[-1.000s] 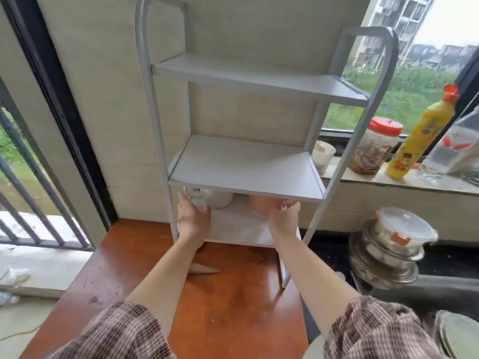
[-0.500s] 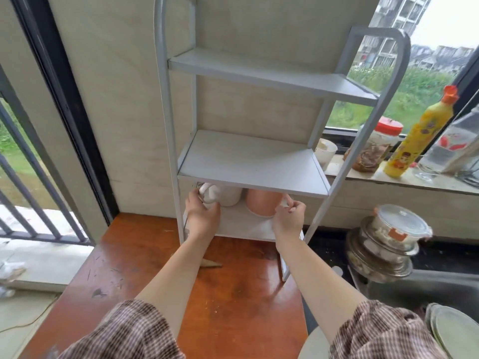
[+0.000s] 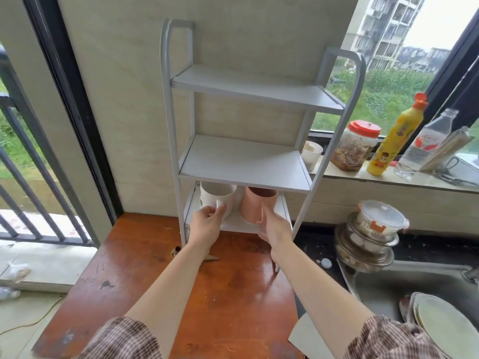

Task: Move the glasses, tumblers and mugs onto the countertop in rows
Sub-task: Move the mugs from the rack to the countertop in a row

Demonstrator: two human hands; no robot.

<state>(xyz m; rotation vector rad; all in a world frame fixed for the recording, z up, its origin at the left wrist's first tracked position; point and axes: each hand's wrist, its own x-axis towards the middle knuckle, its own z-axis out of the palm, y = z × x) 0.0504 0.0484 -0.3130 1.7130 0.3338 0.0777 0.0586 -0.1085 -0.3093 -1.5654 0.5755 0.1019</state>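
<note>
Left hand (image 3: 207,225) is curled round the handle of the white mug (image 3: 216,196); right hand (image 3: 276,229) pinches the handle of the pink mug (image 3: 255,207), thumb on it. Both mugs sit side by side on the rack's bottom shelf (image 3: 234,225), close under the shelf above. The step looks like drawing 2 mugs out together. Next they need to come forward and low to clear that shelf, then go down in a row on the countertop (image 3: 207,294)
</note>
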